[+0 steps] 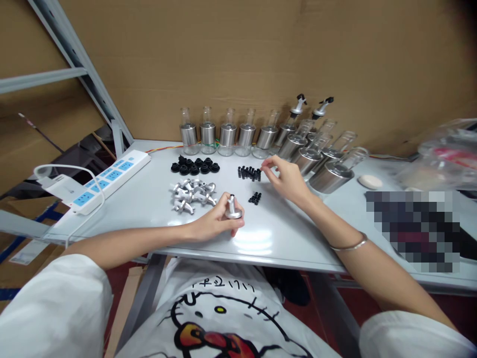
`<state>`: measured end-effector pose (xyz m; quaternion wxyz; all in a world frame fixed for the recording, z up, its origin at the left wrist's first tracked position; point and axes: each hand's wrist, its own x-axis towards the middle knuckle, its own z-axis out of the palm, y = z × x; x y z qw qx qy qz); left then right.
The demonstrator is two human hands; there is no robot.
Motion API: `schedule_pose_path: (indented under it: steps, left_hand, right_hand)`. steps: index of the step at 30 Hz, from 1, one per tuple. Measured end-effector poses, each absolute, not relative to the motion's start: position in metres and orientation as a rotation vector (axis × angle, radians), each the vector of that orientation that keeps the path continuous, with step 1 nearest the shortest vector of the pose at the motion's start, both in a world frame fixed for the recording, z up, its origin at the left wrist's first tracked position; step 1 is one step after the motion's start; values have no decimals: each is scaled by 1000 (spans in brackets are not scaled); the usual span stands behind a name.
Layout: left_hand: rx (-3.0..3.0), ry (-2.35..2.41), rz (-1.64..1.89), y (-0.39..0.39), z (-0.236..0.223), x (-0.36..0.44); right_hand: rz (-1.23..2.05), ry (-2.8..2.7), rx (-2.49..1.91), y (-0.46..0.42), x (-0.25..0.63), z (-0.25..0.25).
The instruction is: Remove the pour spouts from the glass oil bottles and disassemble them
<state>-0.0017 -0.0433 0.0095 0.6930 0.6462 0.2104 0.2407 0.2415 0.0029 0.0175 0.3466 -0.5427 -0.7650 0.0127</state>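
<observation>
My left hand (pixel 218 220) is closed around a silver bottle pourer (pixel 233 211), its narrow spout upright with a black tip. Over the back of the table, my right hand (pixel 285 179) has thumb and forefinger curled at the right end of a cluster of small black plastic pieces (pixel 248 173). One such piece seems to be at its fingertips. Nearer me lies a smaller group of black caps (pixel 255 198). To the left of my left hand is a pile of silver pourer bodies (pixel 192 194), with several black stoppers (pixel 194 166) behind it.
Glass bottles with steel sleeves (pixel 228 134) line the back and right; two carry pourers (pixel 299 104). On the left lies a white power strip (pixel 112 180) with a charger and cable. A white round object (pixel 370 181) and plastic bags (pixel 443 156) are at the right.
</observation>
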Motion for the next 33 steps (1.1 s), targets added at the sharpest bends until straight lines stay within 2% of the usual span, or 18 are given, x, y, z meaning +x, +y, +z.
schedule_pose_path:
  steps: [8, 21, 24, 29, 33]
  left_hand:
    - [1337, 380, 625, -37, 3, -1]
    - [1386, 448, 542, -39, 6, -2]
    - [1399, 446, 550, -38, 6, -2]
    - [1351, 479, 566, -38, 5, -1]
    - [1350, 498, 572, -38, 6, -1]
  right_hand:
    - [-262, -2327, -643, -35, 202, 32]
    - [-370, -2406, -570, -40, 194, 27]
    - [-236, -2286, -638, -41, 196, 29]
    - [154, -1877, -1015, -36, 206, 40]
    - [447, -1652, -1097, -22, 217, 38]
